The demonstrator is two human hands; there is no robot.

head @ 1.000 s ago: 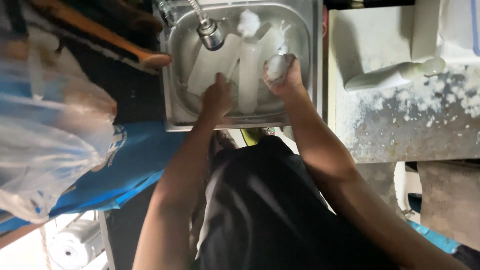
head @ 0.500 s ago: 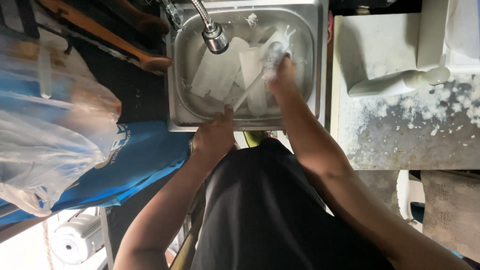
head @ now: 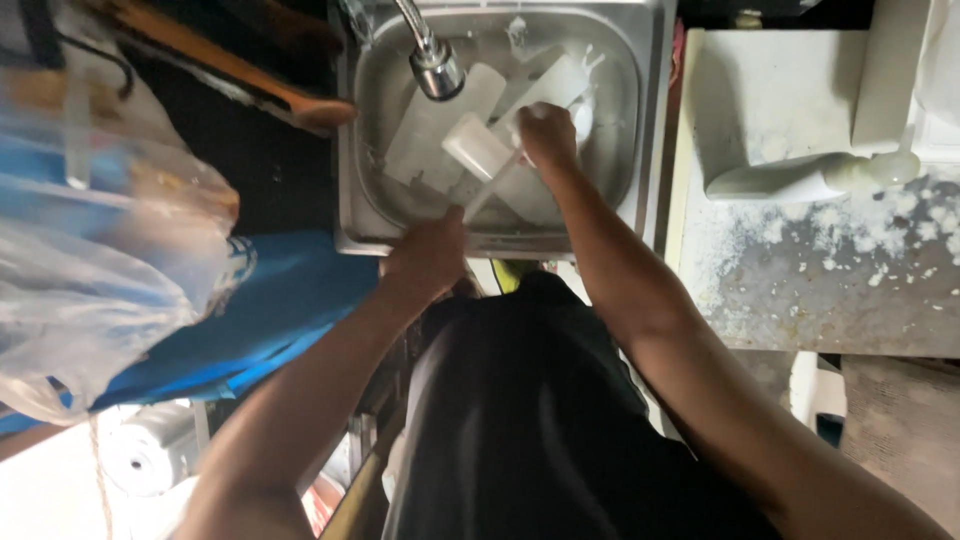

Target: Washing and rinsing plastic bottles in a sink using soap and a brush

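Fingers of the right hand (head: 546,135) are wrapped tight around a long white plastic stick (head: 492,182) over the shiny metal sink (head: 652,120). The left hand (head: 428,255) grips the stick's near end.

One head-worn camera looks steeply down over the person's torso at close range. It faces the steel sink (head: 650,120) at the far edge, with a speckled counter (head: 820,290) at right.
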